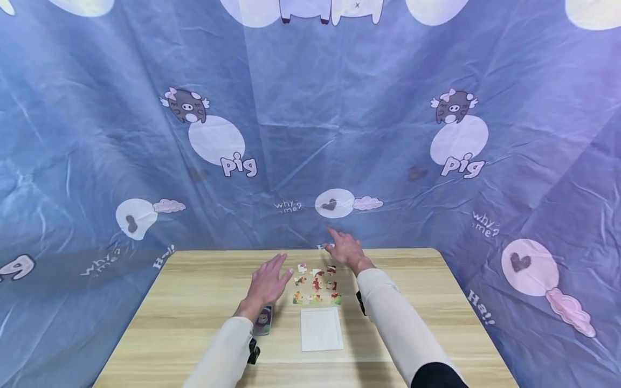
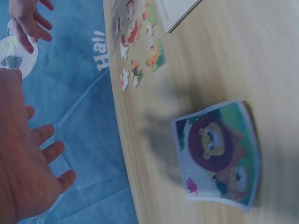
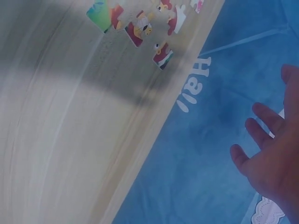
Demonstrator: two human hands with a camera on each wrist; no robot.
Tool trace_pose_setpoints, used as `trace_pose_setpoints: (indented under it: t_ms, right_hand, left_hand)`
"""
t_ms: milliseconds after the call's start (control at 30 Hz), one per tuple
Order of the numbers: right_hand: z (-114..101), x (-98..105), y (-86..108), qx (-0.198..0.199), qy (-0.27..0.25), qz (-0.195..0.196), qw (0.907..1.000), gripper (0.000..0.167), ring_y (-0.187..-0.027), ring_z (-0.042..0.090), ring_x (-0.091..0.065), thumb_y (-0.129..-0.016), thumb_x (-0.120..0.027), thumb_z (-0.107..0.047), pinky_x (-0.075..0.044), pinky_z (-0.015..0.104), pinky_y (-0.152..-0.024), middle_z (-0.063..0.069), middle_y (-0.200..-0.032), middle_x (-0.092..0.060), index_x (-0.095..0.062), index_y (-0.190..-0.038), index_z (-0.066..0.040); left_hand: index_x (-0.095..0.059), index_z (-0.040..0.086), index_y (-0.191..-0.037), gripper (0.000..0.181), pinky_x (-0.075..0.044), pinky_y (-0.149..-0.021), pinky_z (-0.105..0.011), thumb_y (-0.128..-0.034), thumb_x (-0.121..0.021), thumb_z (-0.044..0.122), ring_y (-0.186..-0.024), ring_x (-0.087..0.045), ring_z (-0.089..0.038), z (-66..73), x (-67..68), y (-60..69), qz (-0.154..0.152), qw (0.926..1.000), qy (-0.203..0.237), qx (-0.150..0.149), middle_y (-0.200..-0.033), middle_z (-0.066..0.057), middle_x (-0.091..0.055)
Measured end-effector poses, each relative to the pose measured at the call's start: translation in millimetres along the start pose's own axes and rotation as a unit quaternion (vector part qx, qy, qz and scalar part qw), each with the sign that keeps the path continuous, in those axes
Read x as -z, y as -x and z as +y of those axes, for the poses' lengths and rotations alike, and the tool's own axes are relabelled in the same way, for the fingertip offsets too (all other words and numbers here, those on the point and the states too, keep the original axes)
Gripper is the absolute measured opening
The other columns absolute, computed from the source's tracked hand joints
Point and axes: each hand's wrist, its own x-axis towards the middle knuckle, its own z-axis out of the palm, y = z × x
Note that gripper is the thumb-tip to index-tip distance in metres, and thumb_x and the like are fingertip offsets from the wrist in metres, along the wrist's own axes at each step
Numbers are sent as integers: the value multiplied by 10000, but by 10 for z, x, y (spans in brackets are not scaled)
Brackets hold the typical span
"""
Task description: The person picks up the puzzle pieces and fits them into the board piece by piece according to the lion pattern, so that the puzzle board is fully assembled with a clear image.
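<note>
Several loose jigsaw pieces (image 1: 317, 284) lie apart in rough rows on the wooden table, between the two hands. Left of them hovers my left hand (image 1: 268, 280), fingers extended and holding nothing. My right hand (image 1: 345, 250) is raised near the table's far edge, beyond the pieces on the right, its fingers loosely spread and bare. In front of the pieces sits a white square puzzle tray (image 1: 322, 330). A picture card with a lion (image 2: 215, 149) lies below my left wrist, partly covered by the forearm in the head view.
The wooden table (image 1: 194, 318) ends at a far edge close behind the pieces. A blue cloth (image 1: 301, 145) printed with pigs and lettering hangs behind it and on both sides. Each wrist carries a dark strap-on device (image 1: 254, 351).
</note>
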Motion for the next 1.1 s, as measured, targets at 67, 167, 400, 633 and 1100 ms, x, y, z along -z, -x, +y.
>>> trace_pose_setpoints:
  t_ms: [67, 167, 400, 633, 1100]
  right_hand:
    - [7, -14, 2, 8, -41, -39, 10000, 638, -1402, 395, -347, -977, -450, -490, -259, 636, -1123, 139, -1542, -367, -243, -1533, -257]
    - [14, -43, 0, 34, -76, -91, 9999, 634, -1402, 399, -347, -981, -445, -476, -252, 636, -1129, 149, -1542, -364, -238, -1535, -250]
    - [34, -128, 9, 132, -155, -176, 9996, 629, -1395, 407, -358, -978, -464, -456, -226, 657, -1131, 161, -1528, -383, -259, -1531, -236]
    - [61, -192, 43, 250, -326, -273, 9988, 626, -1400, 412, -348, -977, -462, -469, -222, 659, -1132, 154, -1536, -371, -251, -1530, -263]
    - [52, -288, 82, 220, -712, -413, 9964, 613, -1419, 375, -334, -979, -461, -464, -239, 614, -1151, 105, -1502, -438, -261, -1525, -270]
  left_hand:
    - [-284, 254, -1523, 601, -262, -1131, -604, -997, -332, 540, -1432, -312, -337, -4, -34, 32, 25, 10000, 48, -41, -1596, -35, -281]
    - [-284, 261, -1523, 589, -273, -1129, -596, -1000, -348, 524, -1436, -307, -326, -12, -78, 92, 62, 9998, 210, -36, -1595, -22, -283]
    - [-308, 243, -1515, 581, -293, -1116, -602, -1001, -370, 506, -1431, -323, -322, -57, -220, 257, 153, 9985, 512, -136, -1582, -22, -315]
    - [-340, 216, -1500, 576, -304, -1095, -627, -998, -393, 494, -1405, -359, -337, -106, -374, 396, 286, 9955, 873, -210, -1568, -43, -342]
    - [-320, 264, -1504, 555, -328, -1069, -654, -1000, -395, 482, -1412, -361, -310, -88, -600, 617, 245, 9947, 963, -265, -1566, -20, -343]
